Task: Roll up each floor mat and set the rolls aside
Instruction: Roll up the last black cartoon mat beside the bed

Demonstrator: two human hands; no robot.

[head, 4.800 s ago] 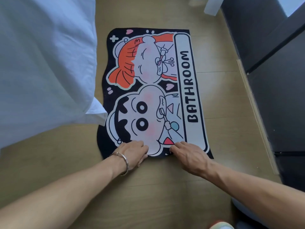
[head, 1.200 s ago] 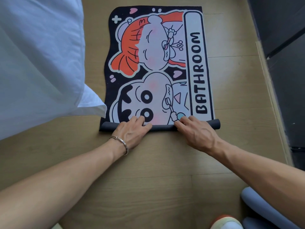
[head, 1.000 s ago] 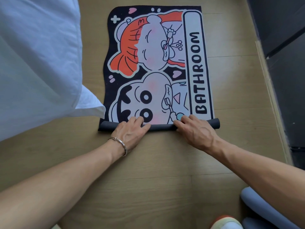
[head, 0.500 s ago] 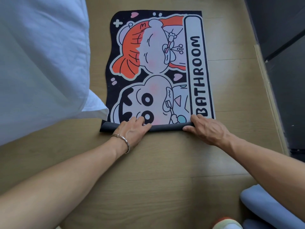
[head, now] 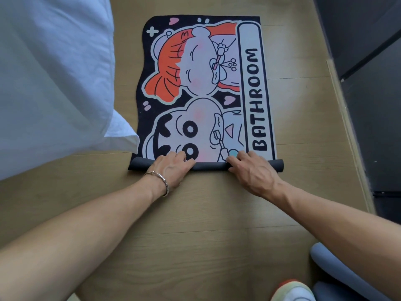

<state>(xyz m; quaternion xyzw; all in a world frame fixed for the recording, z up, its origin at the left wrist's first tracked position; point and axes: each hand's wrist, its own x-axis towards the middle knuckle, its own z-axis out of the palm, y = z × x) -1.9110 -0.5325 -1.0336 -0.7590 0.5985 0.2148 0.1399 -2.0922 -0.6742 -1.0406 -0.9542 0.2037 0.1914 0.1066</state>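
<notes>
— Lying where, the floor mat [head: 201, 83]?
— Flat on the wooden floor [head: 195, 235], its near edge rolled into a dark tube.
— And the hands?
— Left hand [head: 171, 168] and right hand [head: 251, 172] both curl their fingers over that tube.

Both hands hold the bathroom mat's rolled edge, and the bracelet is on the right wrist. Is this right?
No: the head view shows the bracelet on the left wrist. Left hand and right hand do hold the rolled edge of the bathroom mat.
</notes>
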